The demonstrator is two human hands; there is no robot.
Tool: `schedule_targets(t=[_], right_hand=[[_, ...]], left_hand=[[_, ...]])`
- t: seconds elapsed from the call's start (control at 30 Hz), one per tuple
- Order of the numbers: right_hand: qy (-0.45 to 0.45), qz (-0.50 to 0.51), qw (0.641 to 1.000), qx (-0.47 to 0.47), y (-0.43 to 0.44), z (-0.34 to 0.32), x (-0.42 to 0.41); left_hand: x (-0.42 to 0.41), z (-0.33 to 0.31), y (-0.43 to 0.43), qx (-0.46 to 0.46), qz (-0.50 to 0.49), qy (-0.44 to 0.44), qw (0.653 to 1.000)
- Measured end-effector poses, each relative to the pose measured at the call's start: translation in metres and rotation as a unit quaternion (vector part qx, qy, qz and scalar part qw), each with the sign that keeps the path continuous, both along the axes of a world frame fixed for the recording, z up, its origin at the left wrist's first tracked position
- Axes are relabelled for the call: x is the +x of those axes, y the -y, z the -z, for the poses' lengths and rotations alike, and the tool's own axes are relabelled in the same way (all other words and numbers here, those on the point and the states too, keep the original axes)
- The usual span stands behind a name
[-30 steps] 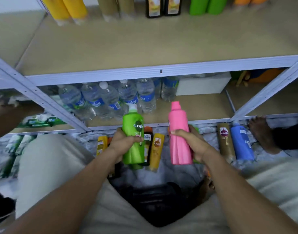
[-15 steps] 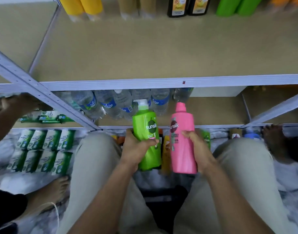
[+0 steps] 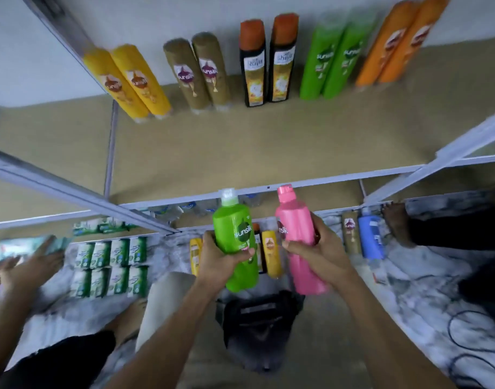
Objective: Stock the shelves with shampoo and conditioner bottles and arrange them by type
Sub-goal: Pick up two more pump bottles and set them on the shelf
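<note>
Looking down, my left hand is clenched round the lower half of the green bottle, thumb across its front, cap up. My right hand grasps the pink bottle at its middle, just beside the green one. Both are in front of the shelf, where paired bottles stand at the back.
</note>
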State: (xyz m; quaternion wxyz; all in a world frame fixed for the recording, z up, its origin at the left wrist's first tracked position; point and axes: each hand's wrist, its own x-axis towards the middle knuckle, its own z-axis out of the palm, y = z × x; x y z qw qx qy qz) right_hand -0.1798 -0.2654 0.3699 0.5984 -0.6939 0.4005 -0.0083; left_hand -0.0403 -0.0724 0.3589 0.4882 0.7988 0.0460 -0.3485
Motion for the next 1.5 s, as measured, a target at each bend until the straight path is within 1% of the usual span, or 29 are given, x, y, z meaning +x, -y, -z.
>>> schedule_targets(t=[0.1, 0.17, 0.3, 0.4, 0.53, 0.67, 0.8, 1.03, 1.17, 1.33, 1.5], right_hand=[[0.013, -0.004, 0.997, -0.070, -0.003, -0.088, -0.013], [0.034, -0.001, 0.994, -0.100, -0.006, -0.142, -0.021], [0.076, 0.020, 0.983, -0.164, -0.009, -0.233, -0.033], [0.118, 0.036, 0.972, -0.202, -0.004, -0.285, -0.035], [0.165, 0.077, 0.960, -0.214, 0.007, -0.335, -0.034], [0.185, 0.089, 0.953, -0.223, 0.027, -0.365, -0.030], [0.229, 0.093, 0.941, -0.230, 0.048, -0.394, -0.020], [0.263, 0.126, 0.926, -0.239, 0.106, -0.436, -0.013], [0.290, 0.126, 0.916, -0.248, 0.147, -0.467, -0.012], [0.320, 0.103, 0.910, -0.243, 0.194, -0.508, -0.011], [0.332, 0.098, 0.898, -0.271, 0.237, -0.524, 0.005]], left_hand=[[-0.013, -0.086, 0.000, -0.008, 0.006, 0.036, 0.999], [-0.020, -0.141, 0.001, -0.022, 0.018, 0.054, 0.998], [-0.026, -0.239, 0.006, -0.053, 0.033, 0.083, 0.995], [-0.024, -0.292, 0.014, -0.078, 0.073, 0.111, 0.988], [-0.019, -0.344, 0.028, -0.103, 0.110, 0.168, 0.974], [-0.011, -0.386, 0.051, -0.139, 0.124, 0.221, 0.958], [-0.002, -0.419, 0.079, -0.179, 0.131, 0.260, 0.940], [0.008, -0.474, 0.144, -0.231, 0.126, 0.296, 0.918], [0.015, -0.501, 0.188, -0.252, 0.112, 0.321, 0.906], [0.029, -0.517, 0.240, -0.268, 0.080, 0.338, 0.898], [0.040, -0.501, 0.282, -0.259, 0.033, 0.347, 0.901]])
